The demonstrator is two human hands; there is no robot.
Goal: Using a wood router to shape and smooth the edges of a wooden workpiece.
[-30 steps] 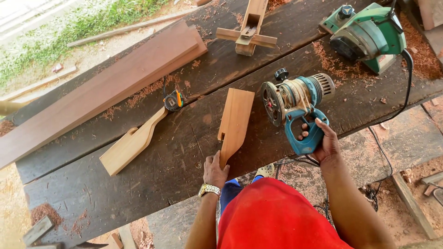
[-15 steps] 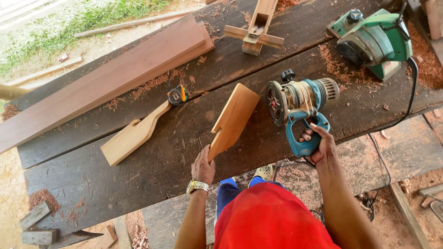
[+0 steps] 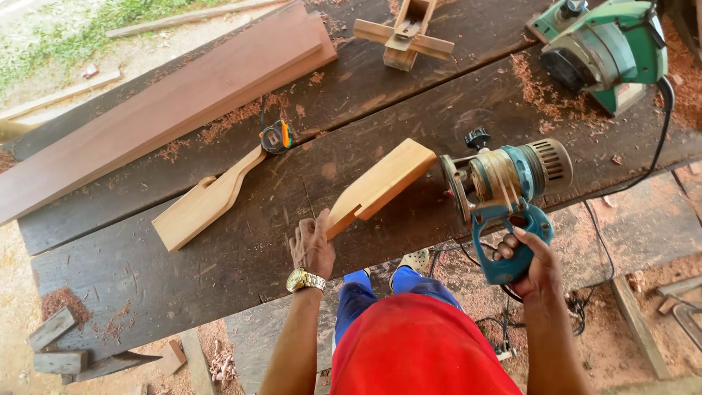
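My left hand (image 3: pixel 312 247), with a gold watch on the wrist, grips the narrow end of a pale shaped wooden piece (image 3: pixel 379 186) lying on the dark plank workbench (image 3: pixel 241 249). My right hand (image 3: pixel 528 265) holds the blue handle of a blue electric router (image 3: pixel 504 183) that lies on its side, its round base facing the wide end of the wooden piece. A second, similar shaped wooden piece (image 3: pixel 207 200) lies to the left, with a tape measure (image 3: pixel 277 137) at its thin end.
A long reddish board (image 3: pixel 168 102) lies across the back left. A green power planer (image 3: pixel 603 50) sits at the back right with its cable running off the edge. A small wooden jig (image 3: pixel 404 33) stands at the back. Sawdust and offcuts (image 3: pixel 55 340) lie around.
The wooden piece in my left hand has swung from nearly upright to a slant, its wide end now close to the router's base. My right hand stays on the router handle.
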